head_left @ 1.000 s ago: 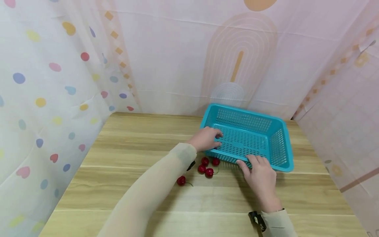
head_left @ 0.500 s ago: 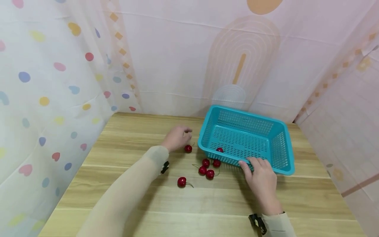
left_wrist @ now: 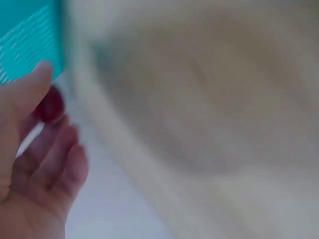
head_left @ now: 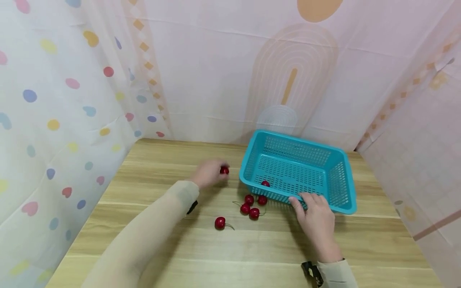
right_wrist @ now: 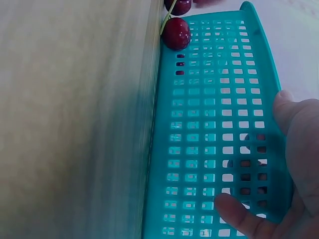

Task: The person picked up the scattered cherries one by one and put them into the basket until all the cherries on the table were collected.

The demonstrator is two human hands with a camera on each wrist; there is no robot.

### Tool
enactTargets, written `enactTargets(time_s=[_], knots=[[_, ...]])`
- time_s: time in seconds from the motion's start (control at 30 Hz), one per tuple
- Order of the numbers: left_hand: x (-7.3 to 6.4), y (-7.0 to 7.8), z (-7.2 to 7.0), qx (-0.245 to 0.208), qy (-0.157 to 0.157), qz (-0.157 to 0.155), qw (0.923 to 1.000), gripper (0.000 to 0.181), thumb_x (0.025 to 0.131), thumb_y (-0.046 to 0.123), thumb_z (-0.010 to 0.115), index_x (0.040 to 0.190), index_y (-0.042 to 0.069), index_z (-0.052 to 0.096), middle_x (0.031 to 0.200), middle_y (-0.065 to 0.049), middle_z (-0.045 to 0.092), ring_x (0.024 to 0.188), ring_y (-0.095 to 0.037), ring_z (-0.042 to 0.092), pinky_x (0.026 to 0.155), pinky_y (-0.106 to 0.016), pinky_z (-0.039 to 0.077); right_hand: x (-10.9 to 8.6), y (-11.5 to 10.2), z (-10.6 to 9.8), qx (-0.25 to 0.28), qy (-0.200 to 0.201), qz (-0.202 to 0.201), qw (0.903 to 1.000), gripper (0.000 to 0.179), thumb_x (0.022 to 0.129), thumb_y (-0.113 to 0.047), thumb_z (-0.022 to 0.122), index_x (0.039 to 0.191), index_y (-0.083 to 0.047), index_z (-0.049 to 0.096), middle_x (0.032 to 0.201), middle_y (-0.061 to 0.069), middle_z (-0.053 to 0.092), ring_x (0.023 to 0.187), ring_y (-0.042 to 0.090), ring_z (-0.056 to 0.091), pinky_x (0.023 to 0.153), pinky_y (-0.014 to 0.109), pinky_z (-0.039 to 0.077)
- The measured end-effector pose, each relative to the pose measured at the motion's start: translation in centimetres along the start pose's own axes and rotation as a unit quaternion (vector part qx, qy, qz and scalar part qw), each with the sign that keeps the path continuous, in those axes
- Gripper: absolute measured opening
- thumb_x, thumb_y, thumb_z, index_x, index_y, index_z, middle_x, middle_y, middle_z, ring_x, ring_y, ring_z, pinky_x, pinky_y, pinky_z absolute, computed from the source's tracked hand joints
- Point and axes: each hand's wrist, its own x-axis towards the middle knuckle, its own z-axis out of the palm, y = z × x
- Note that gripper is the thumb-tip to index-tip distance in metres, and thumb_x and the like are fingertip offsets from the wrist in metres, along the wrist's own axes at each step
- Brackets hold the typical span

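My left hand (head_left: 209,173) pinches a dark red cherry (head_left: 224,170) between thumb and fingers, just left of the basket. In the left wrist view the same cherry (left_wrist: 51,105) shows between the thumb and fingertips. My right hand (head_left: 317,219) grips the front rim of a turquoise plastic basket (head_left: 345,180), fingers over the inside and thumb outside; the right wrist view shows the thumb (right_wrist: 234,211) against the slotted wall. One cherry (head_left: 265,183) lies inside the basket near its front left. Several cherries (head_left: 254,213) cluster on the table before that corner.
A lone cherry with a stem (head_left: 220,223) lies on the wooden table (head_left: 266,252), nearer the front. Patterned curtains (head_left: 201,80) hang behind and on both sides. The basket stands close to the back curtain.
My left hand has moved left from over the basket to a cherry on the table and picked it up. A cherry now shows inside the basket. My right hand keeps its grip on the rim.
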Motion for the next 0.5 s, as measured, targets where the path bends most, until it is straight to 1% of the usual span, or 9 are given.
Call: enactTargets(time_s=[0.03, 0.1, 0.13, 0.17, 0.23, 0.3, 0.33, 0.4, 0.5], knots=[[0.2, 0.5, -0.9, -0.009, 0.024, -0.011, 0.9996, 0.040, 0.100, 0.028, 0.077, 0.135, 0.008, 0.070, 0.123, -0.009, 0.076, 0.108, -0.025, 0.070, 0.096, -0.044, 0.061, 0.0, 0.0, 0.1, 0.001, 0.001, 0.001, 1.0000, 0.039, 0.092, -0.037, 0.082, 0.109, -0.002, 0.079, 0.102, 0.021, 0.079, 0.093, 0.041, 0.070, 0.069, 0.055, 0.060], [0.7, 1.9, -2.5, -0.035, 0.066, -0.018, 0.9971, 0.039, 0.102, 0.031, 0.075, 0.134, 0.010, 0.070, 0.123, -0.007, 0.075, 0.106, -0.024, 0.070, 0.094, -0.043, 0.061, 0.0, -0.1, 0.1, 0.003, 0.004, 0.002, 1.0000, 0.040, 0.092, -0.038, 0.082, 0.109, -0.002, 0.079, 0.101, 0.021, 0.079, 0.094, 0.041, 0.070, 0.069, 0.056, 0.060], [1.1, 2.9, -3.1, -0.050, 0.076, -0.014, 0.9958, 0.039, 0.102, 0.032, 0.075, 0.134, 0.011, 0.070, 0.124, -0.006, 0.075, 0.105, -0.024, 0.069, 0.093, -0.042, 0.061, 0.0, 0.0, 0.1, 0.001, 0.006, 0.003, 1.0000, 0.039, 0.091, -0.037, 0.082, 0.109, -0.002, 0.079, 0.101, 0.021, 0.079, 0.093, 0.041, 0.070, 0.069, 0.056, 0.060], [1.5, 4.1, -3.5, -0.051, 0.080, -0.002, 0.9955, 0.040, 0.102, 0.034, 0.075, 0.134, 0.011, 0.070, 0.125, -0.006, 0.075, 0.107, -0.023, 0.069, 0.095, -0.042, 0.061, 0.0, 0.0, 0.0, 0.001, 0.008, 0.003, 1.0000, 0.039, 0.091, -0.037, 0.083, 0.108, -0.002, 0.079, 0.100, 0.021, 0.079, 0.093, 0.041, 0.070, 0.068, 0.056, 0.060], [2.3, 6.5, -3.6, -0.023, 0.063, 0.042, 0.9969, 0.040, 0.101, 0.036, 0.076, 0.133, 0.013, 0.071, 0.126, -0.004, 0.075, 0.111, -0.024, 0.069, 0.098, -0.040, 0.061, 0.0, 0.1, 0.0, 0.000, 0.013, 0.001, 0.9999, 0.038, 0.088, -0.034, 0.085, 0.107, -0.002, 0.079, 0.099, 0.021, 0.079, 0.092, 0.041, 0.070, 0.068, 0.055, 0.060], [2.9, 8.5, -3.0, 0.030, 0.026, 0.088, 0.9953, 0.041, 0.102, 0.038, 0.074, 0.135, 0.014, 0.070, 0.128, -0.003, 0.074, 0.115, -0.022, 0.068, 0.100, -0.038, 0.060, 0.0, 0.1, 0.0, 0.002, 0.016, -0.003, 0.9999, 0.036, 0.087, -0.031, 0.087, 0.106, -0.002, 0.079, 0.098, 0.021, 0.079, 0.090, 0.041, 0.069, 0.068, 0.055, 0.060], [3.2, 9.3, -2.5, 0.063, 0.009, 0.111, 0.9918, 0.040, 0.102, 0.038, 0.074, 0.135, 0.014, 0.070, 0.126, -0.003, 0.074, 0.115, -0.022, 0.067, 0.100, -0.037, 0.060, 0.1, 0.1, 0.0, 0.003, 0.017, -0.006, 0.9998, 0.036, 0.086, -0.030, 0.088, 0.106, -0.002, 0.079, 0.098, 0.021, 0.079, 0.089, 0.041, 0.069, 0.068, 0.054, 0.060], [3.8, 10.3, -1.3, 0.130, -0.020, 0.143, 0.9809, 0.033, 0.102, 0.039, 0.074, 0.126, 0.016, 0.073, 0.118, -0.001, 0.075, 0.110, -0.020, 0.067, 0.096, -0.035, 0.060, 0.1, 0.0, 0.1, 0.006, 0.017, -0.011, 0.9998, 0.036, 0.086, -0.029, 0.088, 0.106, -0.002, 0.079, 0.097, 0.021, 0.079, 0.089, 0.041, 0.069, 0.068, 0.054, 0.060], [4.6, 10.8, 0.4, 0.208, -0.050, 0.152, 0.9649, 0.027, 0.100, 0.040, 0.077, 0.116, 0.018, 0.075, 0.106, 0.002, 0.076, 0.097, -0.017, 0.065, 0.090, -0.034, 0.059, 0.0, -0.1, 0.1, 0.007, 0.015, -0.011, 0.9998, 0.036, 0.087, -0.031, 0.087, 0.106, -0.002, 0.079, 0.097, 0.020, 0.079, 0.089, 0.040, 0.069, 0.068, 0.054, 0.060]])
